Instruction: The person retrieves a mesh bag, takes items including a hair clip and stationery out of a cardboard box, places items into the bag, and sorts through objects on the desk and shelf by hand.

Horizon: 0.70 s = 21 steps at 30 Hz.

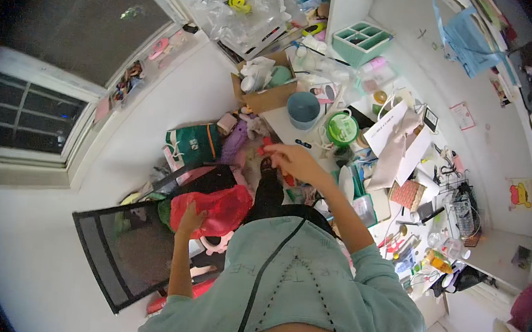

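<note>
Sweatshirt (301, 265), pale green, worn by you. Red sheer fabric (227, 207), one bundle: at your left side, your left hand's (191, 220) fingers closed on its near edge, beside a black-framed mesh panel (120, 245). Your right hand (292, 161): ahead, fingers bunched at a small red item (265, 144) (whether gripped, cannot tell). Beyond: dark green bag (185, 144), blue-grey bin (303, 109), open cardboard box (271, 101).

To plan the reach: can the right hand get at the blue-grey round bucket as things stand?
Probably yes: nothing tall shows between the right hand and the bucket, only a small dark item, though the hand seems to hold a small red object.
</note>
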{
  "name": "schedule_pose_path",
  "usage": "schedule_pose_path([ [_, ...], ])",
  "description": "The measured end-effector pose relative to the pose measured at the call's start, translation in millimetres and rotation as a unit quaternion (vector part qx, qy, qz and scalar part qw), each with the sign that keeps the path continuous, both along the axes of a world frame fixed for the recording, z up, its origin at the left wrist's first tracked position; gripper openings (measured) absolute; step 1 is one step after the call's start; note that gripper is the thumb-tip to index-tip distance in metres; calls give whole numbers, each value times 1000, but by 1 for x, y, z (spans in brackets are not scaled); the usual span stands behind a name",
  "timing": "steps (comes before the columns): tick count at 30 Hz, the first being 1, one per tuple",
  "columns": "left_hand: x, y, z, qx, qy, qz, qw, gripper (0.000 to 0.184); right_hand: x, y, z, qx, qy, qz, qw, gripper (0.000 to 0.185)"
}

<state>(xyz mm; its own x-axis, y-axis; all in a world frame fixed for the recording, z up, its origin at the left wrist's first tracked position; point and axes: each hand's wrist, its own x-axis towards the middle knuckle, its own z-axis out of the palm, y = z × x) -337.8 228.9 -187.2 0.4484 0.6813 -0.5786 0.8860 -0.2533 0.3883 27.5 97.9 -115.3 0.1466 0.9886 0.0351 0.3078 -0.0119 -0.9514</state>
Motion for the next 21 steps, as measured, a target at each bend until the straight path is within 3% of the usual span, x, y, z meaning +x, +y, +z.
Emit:
schedule_pose_path([
  [1, 1, 18, -14, -15, 21, -13, 1000, 69, 11, 9, -2, 0, 21, -46, 999, 24],
  [3, -2, 59, -46, 2, 88, -141, 986, 71, 41, 24, 4, -10, 24, -121, 992, 23],
  [5, 2, 97, -85, 39, 59, -177, 982, 71, 74, 41, -10, 9, 98, -214, 972, 23],
  [7, 4, 126, -107, 51, 37, -179, 982, 71, 113, 57, -30, -61, 115, -285, 950, 24],
  [10, 14, 154, -103, 34, 33, -117, 992, 70, 162, 84, -73, -71, -65, -341, 935, 27],
  [13, 15, 168, -100, 26, 25, -68, 997, 70, 190, 115, -80, -109, -222, -301, 921, 30],
  [16, 14, 172, -100, 19, 13, -26, 999, 69, 219, 153, -108, -54, -367, -277, 886, 27],
  [17, 14, 170, -101, 17, 9, -10, 1000, 69, 227, 169, -114, -126, -373, -271, 879, 31],
  [21, 12, 161, -104, 10, -4, 39, 999, 68, 260, 230, -136, -111, -514, -195, 828, 41],
])
